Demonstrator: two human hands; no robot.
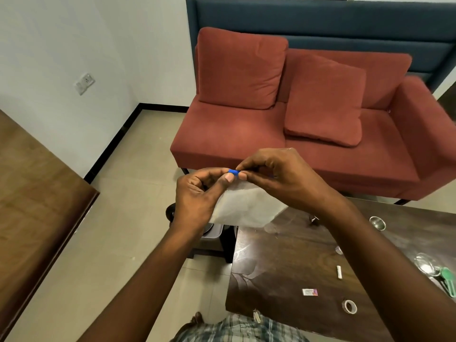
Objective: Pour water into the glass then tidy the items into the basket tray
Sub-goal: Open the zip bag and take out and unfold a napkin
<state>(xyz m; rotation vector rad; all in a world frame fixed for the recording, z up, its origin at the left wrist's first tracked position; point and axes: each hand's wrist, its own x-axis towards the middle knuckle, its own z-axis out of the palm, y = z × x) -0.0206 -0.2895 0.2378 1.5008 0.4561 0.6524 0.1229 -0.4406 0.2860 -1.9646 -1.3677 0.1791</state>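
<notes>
Head view has both hands raised in front of the chest, working at the top of a whitish, cloudy pouch point(246, 206) that hangs in the air above the far left corner of the dark wooden desk point(283, 280), partly out over the tiled floor point(128, 218). The left hand point(197, 193) has its fingers curled in, thumb pressed at the pouch's upper corner. The right hand point(278, 174) pinches a small blue cap point(233, 172) between thumb and fingertips. The main risk, as I judge it, is a spill at the moment the cap comes free: the pouch is soft and held only at its top, so a squeeze or a jerk could send water onto the floor or the desk rather than into a vessel. The blue cap is tiny and held by fingertips alone, so it could slip away and drop to the floor. A clear vessel point(424, 262) that may be the glass sits well apart at the right edge of the desk, beside a green-handled tool point(446, 280), so the opened pouch would have to be carried across while sagging. No basket tray is in sight. The pouch looks limp and slightly bulged, with a matte, milky skin that hides its contents and narrows to the blue cap at its top. Also on the desk are a small steel cup point(377, 222), a roll of tape point(349, 306) and a small printed card point(310, 292). A red sofa point(308, 149) stands behind.
</notes>
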